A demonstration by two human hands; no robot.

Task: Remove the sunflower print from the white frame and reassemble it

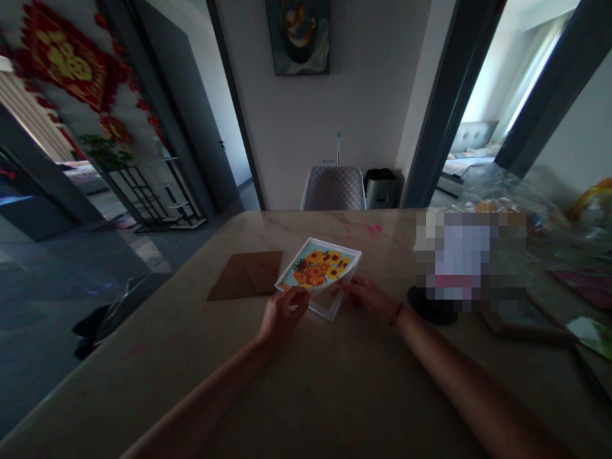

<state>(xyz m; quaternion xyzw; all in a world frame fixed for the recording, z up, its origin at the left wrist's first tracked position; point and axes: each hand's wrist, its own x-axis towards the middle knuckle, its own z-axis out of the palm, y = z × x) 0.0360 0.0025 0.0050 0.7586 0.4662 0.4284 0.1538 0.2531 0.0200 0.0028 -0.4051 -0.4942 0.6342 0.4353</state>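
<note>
Head view: your left hand (281, 317) pinches the near edge of the sunflower picture (321, 265), fingers together, over the white frame (331, 314) that your right hand's (373, 298) fingers clamp, near the brown sheet (234, 275) on the surface (354, 389). Dim light hides how well the picture sits; uneven pulling could bend it.

Head view: one camera, facing forward and down over the table (310, 389).
Looks from above and behind the left hand (282, 315) and right hand (370, 297), both near mid-frame; forearms (210, 395) run in from the bottom edge. Wide field: chair (333, 189) and wall (373, 108) beyond the hands.
</note>
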